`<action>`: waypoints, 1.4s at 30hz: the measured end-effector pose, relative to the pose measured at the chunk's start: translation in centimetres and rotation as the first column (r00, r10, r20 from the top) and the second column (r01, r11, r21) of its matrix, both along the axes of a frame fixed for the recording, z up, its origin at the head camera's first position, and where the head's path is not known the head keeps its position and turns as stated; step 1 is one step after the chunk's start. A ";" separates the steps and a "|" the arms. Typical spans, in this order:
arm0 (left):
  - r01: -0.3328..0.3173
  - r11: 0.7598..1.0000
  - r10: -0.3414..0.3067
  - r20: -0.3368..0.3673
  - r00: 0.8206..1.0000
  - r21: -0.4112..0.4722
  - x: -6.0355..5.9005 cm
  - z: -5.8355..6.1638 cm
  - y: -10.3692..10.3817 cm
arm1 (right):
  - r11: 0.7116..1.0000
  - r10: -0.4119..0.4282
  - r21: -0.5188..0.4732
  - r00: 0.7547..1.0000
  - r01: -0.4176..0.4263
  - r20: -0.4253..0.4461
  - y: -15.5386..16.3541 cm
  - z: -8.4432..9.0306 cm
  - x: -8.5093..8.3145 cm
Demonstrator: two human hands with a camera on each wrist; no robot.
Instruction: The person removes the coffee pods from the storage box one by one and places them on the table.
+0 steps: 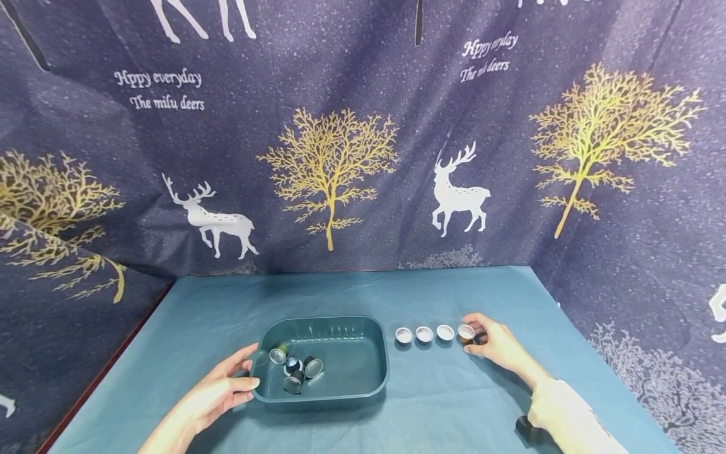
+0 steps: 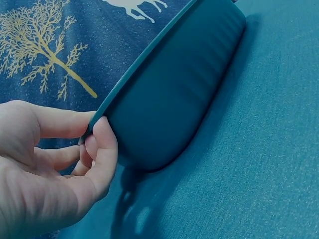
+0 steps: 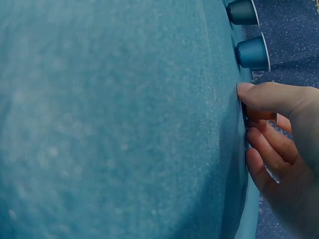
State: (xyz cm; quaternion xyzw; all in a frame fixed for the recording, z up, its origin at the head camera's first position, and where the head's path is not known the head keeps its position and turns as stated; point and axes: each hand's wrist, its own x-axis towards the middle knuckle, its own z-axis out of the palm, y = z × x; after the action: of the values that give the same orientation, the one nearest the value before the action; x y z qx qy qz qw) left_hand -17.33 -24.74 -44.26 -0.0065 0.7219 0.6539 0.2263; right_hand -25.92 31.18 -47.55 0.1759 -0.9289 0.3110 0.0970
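Note:
My left hand [image 1: 224,383] pinches the left rim of a dark teal plastic tray [image 1: 354,362]; the left wrist view shows thumb and fingers at the rim of the tray [image 2: 164,94]. Several coffee capsules [image 1: 312,367] lie jumbled in the tray's left half. To its right, a row of capsules stands foil side up on the cloth. An orange coffee capsule [image 3: 262,115] at the row's right end is held between thumb and fingers of my right hand [image 1: 495,342]. Beside it in the row are a blue capsule [image 3: 252,53] and a dark green capsule [image 3: 242,12].
A blue-green cloth [image 1: 442,397] covers the table. Behind it hangs a dark blue curtain [image 1: 374,252] printed with deer and trees. Close to my right sleeve [image 1: 567,416] is a small black object [image 1: 527,430], partly covered.

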 end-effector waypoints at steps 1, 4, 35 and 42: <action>0.001 1.000 -0.001 0.000 1.000 0.001 0.0 0.0 0.0 | 1.000 0.006 0.003 1.000 -0.006 -0.001 0.0 0.0 0.0; 0.005 1.000 -0.005 -0.001 1.000 0.000 -0.1 0.0 0.0 | 1.000 0.020 0.005 1.000 -0.020 -0.002 0.2 0.1 0.1; 0.001 1.000 -0.001 -0.010 1.000 -0.005 0.0 0.2 0.1 | 0.985 0.170 0.019 0.984 -0.171 0.050 -2.9 6.3 -1.9; -0.005 1.000 0.005 -0.014 1.000 -0.009 0.1 0.2 0.0 | 0.970 0.243 0.017 0.969 -0.244 0.031 -5.3 8.6 -2.5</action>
State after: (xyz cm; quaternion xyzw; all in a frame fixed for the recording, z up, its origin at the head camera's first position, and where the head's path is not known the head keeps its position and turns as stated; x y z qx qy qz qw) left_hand -17.27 -24.70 -44.08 -0.0050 0.7266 0.6511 0.2194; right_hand -28.39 25.90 -38.91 0.2851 -0.9048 0.3133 0.0430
